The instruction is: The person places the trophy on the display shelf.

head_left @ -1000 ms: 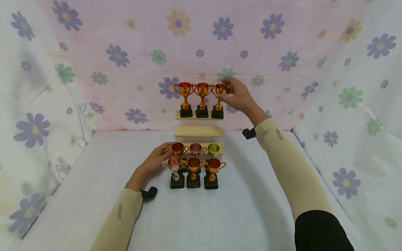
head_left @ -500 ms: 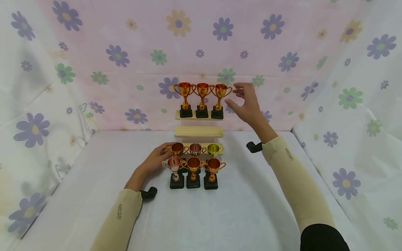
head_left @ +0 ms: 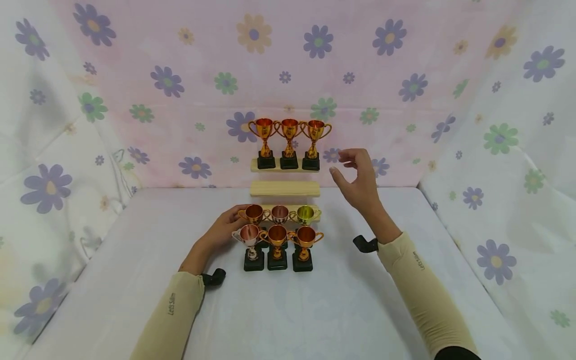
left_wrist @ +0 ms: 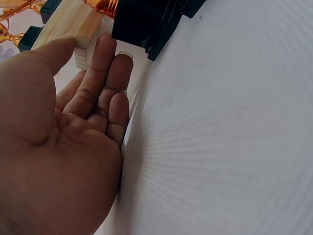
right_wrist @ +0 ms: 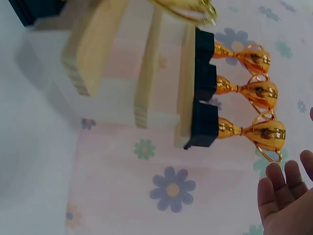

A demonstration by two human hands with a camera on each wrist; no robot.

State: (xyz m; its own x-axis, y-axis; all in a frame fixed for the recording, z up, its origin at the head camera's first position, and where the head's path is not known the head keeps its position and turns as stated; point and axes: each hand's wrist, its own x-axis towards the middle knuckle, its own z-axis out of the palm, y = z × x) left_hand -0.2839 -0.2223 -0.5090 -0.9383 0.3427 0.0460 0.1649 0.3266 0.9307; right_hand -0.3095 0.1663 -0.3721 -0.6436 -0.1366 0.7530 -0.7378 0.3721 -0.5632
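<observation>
Three gold-coloured trophies (head_left: 290, 142) on black bases stand side by side on the top board of a stepped wooden rack (head_left: 285, 189). Two more rows of small trophies stand low at its front, among them a silver one (head_left: 250, 239), an orange-gold one (head_left: 277, 240) and a yellow-gold one (head_left: 305, 214). My left hand (head_left: 223, 227) rests low by the rack's left end, its fingers (left_wrist: 90, 90) nearly straight at the board's corner, beside a black trophy base (left_wrist: 142, 22). My right hand (head_left: 360, 182) hovers right of the rack, fingers spread and holding nothing.
The rack's middle board (head_left: 285, 188) has no trophy on it. A white cloth covers the table (head_left: 369, 310). Flowered cloth (head_left: 198, 65) hangs behind and along both sides. Each wrist wears a black camera mount (head_left: 365, 244).
My right hand has let go of the right-hand trophy on the top board, moved right, then dropped lower. My left hand and the trophies have stayed in place.
</observation>
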